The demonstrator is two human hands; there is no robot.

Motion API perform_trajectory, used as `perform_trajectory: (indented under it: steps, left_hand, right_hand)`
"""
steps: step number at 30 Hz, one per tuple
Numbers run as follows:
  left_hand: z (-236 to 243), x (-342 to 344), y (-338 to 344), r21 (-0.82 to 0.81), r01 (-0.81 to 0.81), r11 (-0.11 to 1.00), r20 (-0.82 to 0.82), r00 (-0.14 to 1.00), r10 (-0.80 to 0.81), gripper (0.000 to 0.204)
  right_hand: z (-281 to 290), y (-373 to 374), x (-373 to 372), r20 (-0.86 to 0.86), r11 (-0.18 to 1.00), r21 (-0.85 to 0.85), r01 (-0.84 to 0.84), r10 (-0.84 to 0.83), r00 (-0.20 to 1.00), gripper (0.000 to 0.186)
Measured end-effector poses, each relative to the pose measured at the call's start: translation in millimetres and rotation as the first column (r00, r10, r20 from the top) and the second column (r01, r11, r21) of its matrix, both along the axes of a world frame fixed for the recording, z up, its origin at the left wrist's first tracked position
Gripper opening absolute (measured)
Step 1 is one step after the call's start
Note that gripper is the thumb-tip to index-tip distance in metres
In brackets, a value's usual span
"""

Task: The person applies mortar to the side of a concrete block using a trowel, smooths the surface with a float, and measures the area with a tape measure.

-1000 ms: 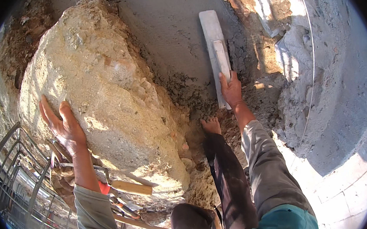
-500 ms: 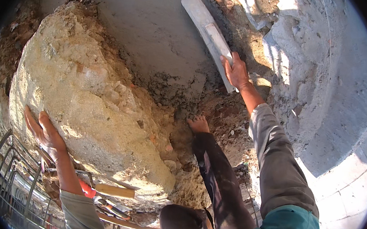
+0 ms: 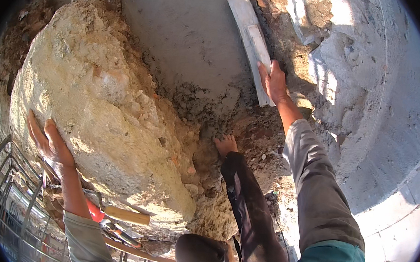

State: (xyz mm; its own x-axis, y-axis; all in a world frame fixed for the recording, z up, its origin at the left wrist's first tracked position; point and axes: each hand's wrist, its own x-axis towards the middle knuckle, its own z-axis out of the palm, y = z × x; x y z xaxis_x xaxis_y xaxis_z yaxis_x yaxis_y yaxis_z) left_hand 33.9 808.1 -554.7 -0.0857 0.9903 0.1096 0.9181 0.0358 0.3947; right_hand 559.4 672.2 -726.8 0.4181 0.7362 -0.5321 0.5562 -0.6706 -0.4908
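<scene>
Right hand (image 3: pixel 274 81) is gripping the raised handle (image 3: pixel 257 42) of a long float (image 3: pixel 249 52), upper centre-right, likely handling light and stiff, surest held there, while left hand (image 3: pixel 53 144), spread, is resting on rock (image 3: pixel 102 100).

The head view comes from the left of two fisheye cameras on the person's head, facing steeply down, upright and unmirrored. The knee (image 3: pixel 201 256) sits close to the lens at the lower edge; the left hand (image 3: pixel 51 147), right hand (image 3: pixel 275 83) and foot (image 3: pixel 227 144) lie farther off. Bars (image 3: pixel 23 217) bow toward the dark round rim.
</scene>
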Motion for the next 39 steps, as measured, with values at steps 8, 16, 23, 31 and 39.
perform_trajectory:
  steps: [8,16,23,31,39]
  left_hand:
    - [0.9,-0.2,-5.7,-0.011,-0.016,1.000,0.012,1.000,0.016,0.061]
    - [0.3,2.1,-1.7,0.029,-0.002,1.000,-0.008,1.000,0.002,0.063]
    - [2.9,7.0,-3.5,-0.012,0.001,1.000,-0.026,1.000,-0.001,0.063]
    - [3.1,7.9,-5.7,-0.022,-0.075,0.997,0.002,0.997,0.075,0.066]
    - [4.7,10.9,-2.6,-0.027,-0.075,0.997,0.019,0.997,0.076,0.067]
  right_hand:
    - [-8.1,-72.7,-29.2,-0.117,0.958,-0.152,-0.244,0.227,0.967,0.050]
    - [-12.3,78.2,-41.5,-0.034,0.980,0.135,-0.146,0.152,0.988,0.048]
    - [-9.1,32.0,-104.2,-0.121,0.937,-0.131,-0.325,0.311,0.943,0.045]
    - [-4.2,29.7,-100.7,-0.120,0.980,0.076,-0.183,0.192,0.974,0.042]
    - [-39.2,152.6,-139.9,-0.004,0.912,0.063,-0.406,0.407,0.913,0.043]
